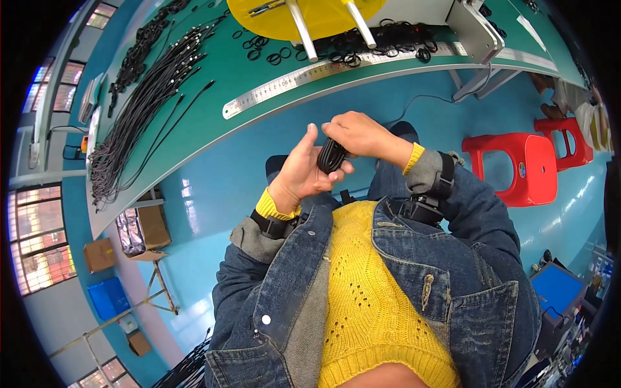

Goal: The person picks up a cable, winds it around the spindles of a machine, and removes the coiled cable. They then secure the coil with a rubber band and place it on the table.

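A black cable (pixel 331 156), coiled into a compact bundle, is between my two hands in front of the table's near edge. My left hand (pixel 303 165) cups the bundle from the left and below, its thumb pointing up and its fingers curled under the coil. From the upper right my right hand (pixel 362 134) closes over the top end of the bundle, with its fingers wrapped round it. Whether a band sits under the right fingers is hidden.
Long black cables (pixel 149 97) lie in a heap on the green table (pixel 259 132) at left. Black rubber rings (pixel 275 58) are scattered by a steel ruler (pixel 284 83). A yellow disc with metal rods (pixel 310 19) stands beyond. Red stools (pixel 527 168) are on the right.
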